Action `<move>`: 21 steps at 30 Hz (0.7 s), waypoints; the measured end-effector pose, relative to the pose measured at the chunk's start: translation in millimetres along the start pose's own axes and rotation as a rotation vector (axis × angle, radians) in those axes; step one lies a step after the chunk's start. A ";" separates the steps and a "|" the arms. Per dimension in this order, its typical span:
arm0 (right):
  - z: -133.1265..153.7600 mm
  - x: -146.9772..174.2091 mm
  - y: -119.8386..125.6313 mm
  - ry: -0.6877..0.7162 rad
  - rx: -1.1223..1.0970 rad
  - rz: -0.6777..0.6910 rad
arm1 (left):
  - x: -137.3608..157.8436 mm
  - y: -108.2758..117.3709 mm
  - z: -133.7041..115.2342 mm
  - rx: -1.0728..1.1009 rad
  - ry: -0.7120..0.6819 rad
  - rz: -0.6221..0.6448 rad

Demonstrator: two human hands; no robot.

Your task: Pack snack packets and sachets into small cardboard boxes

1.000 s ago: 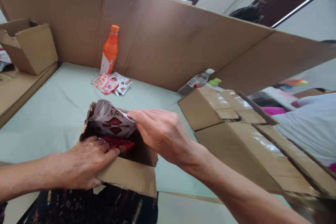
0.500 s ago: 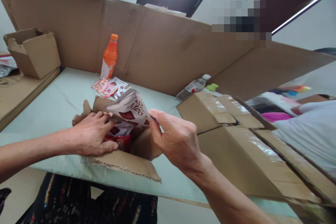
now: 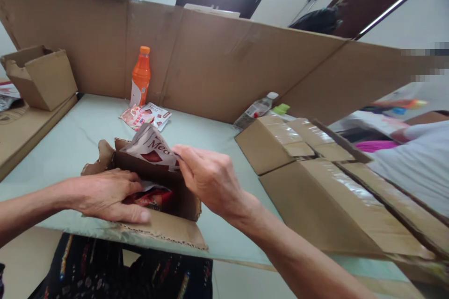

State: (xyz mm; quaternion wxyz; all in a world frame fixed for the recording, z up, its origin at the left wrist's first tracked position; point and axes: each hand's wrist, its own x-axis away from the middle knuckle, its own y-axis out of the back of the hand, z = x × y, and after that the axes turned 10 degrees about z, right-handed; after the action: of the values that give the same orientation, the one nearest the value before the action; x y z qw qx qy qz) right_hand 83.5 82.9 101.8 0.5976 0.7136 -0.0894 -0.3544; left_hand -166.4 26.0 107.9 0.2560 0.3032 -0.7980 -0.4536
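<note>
A small open carton (image 3: 168, 232) stands near the front of the table. My right hand (image 3: 213, 175) pinches the edge of a white snack packet (image 3: 153, 150) printed "Meal" with dark red diamonds, holding it tilted over the carton's opening. My left hand (image 3: 108, 195) lies over the carton's left side, its thumb stretched along the near flap and its fingertips inside. Beneath those fingers, a red packet (image 3: 157, 197) rests in the carton, partly hidden.
An orange drink bottle (image 3: 141, 77) stands at the back beside a pink packet (image 3: 136, 117) and another white packet (image 3: 160, 114). Taped cartons (image 3: 312, 205) fill the right. A clear bottle (image 3: 256, 110) leans behind them. Cardboard panels (image 3: 217, 60) wall off the back. A person's sleeve (image 3: 414, 163) shows at right.
My right hand has moved left with the packet, further over the carton. My left hand has shifted left and slightly down, thumb now straighter. The view has turned slightly.
</note>
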 end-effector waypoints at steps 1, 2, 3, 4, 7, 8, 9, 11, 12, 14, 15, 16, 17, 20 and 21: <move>3.4 -3.3 -0.4 -0.012 -0.003 0.099 | 2.8 1.8 -0.2 -0.005 -0.018 0.088; 6.9 -7.0 -0.7 -0.022 -0.006 0.219 | 5.4 3.4 -0.8 -0.005 -0.029 0.158; 10.1 -10.7 -1.0 -0.022 -0.013 0.348 | 7.9 4.6 -1.7 -0.001 -0.032 0.200; 12.8 -14.2 -1.4 -0.009 -0.023 0.472 | 10.2 5.5 -3.1 0.006 -0.030 0.206; 15.4 -20.6 -3.0 0.063 -0.064 0.691 | 17.8 7.1 -8.8 0.051 -0.038 0.151; 14.2 -20.8 -3.4 0.072 -0.074 0.698 | 21.1 7.7 -11.0 0.065 -0.044 0.127; 12.2 -20.0 -3.2 0.069 -0.083 0.684 | 25.2 8.4 -13.1 0.074 -0.047 0.108; 6.7 -15.7 -0.8 0.037 -0.099 0.616 | 36.5 9.2 -16.1 0.076 -0.043 0.084; 3.6 -12.4 1.7 0.024 -0.113 0.562 | 43.9 8.5 -16.4 0.071 -0.043 0.055; -2.7 -3.5 8.9 0.007 -0.162 0.405 | 61.7 3.6 -13.6 0.049 -0.049 -0.074; -5.9 2.0 13.1 -0.002 -0.193 0.300 | 71.3 -0.9 -10.5 0.036 -0.044 -0.174; -8.9 8.3 17.2 -0.019 -0.224 0.187 | 80.6 -6.7 -6.4 0.024 -0.022 -0.288; -11.8 15.1 20.7 -0.049 -0.250 0.075 | 89.0 -13.6 -1.6 0.022 0.022 -0.396; -18.6 35.9 24.3 -0.194 -0.312 -0.138 | 104.4 -38.8 13.0 0.102 0.179 -0.559; -19.6 41.6 22.6 -0.232 -0.336 -0.158 | 105.3 -47.7 16.9 0.144 0.206 -0.563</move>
State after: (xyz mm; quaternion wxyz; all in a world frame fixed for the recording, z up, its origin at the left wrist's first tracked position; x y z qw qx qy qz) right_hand 132.7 69.4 106.6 0.6641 0.5632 -0.0409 -0.4899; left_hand -238.0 -59.2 72.3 0.1776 0.5741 -0.6827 -0.4157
